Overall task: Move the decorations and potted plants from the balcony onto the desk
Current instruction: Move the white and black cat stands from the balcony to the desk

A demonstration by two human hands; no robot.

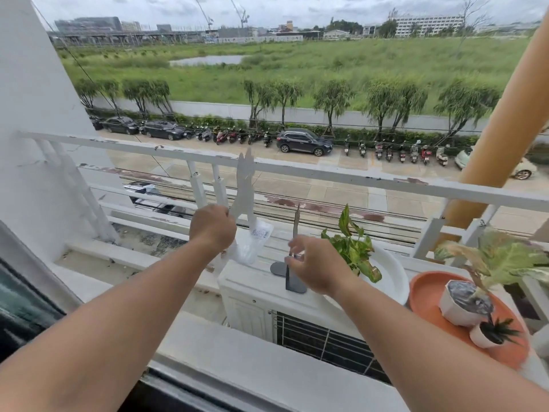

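**Two hands out over the balcony, a decoration in each**

Both arms are stretched forward from my remote seat. The left hand (212, 226) is curled tight around the lower end of a flat grey cut-out (245, 185), which stands upright and crosses in front of the white railing (326, 173). A clear plastic bag (252, 246) hangs just below and right of that fist. I cannot tell whether the fingers have hold of it too.

Over to the right hand (315, 263): thumb and forefinger pinch the thin upright blade of a dark metal ornament (294, 282), the other fingers loosely fanned. Its flat base sits on top of the white air-conditioner unit (252, 292), just left of the palm and directly beneath the fingertips.

So one decoration is up in the air on the left, and the other is down on the unit, between the two hands.

Just beyond the right hand, a leafy green-and-yellow plant (353, 248) sits in a wide white bowl (392, 281), with its leaves almost touching my knuckles. Farther right is an orange tray (427, 288) carrying a white pot (457, 307) with a pale variegated plant (499, 257). A small white pot (482, 337) of spiky green sits beside it. Both pots are tilted and well apart from either hand.
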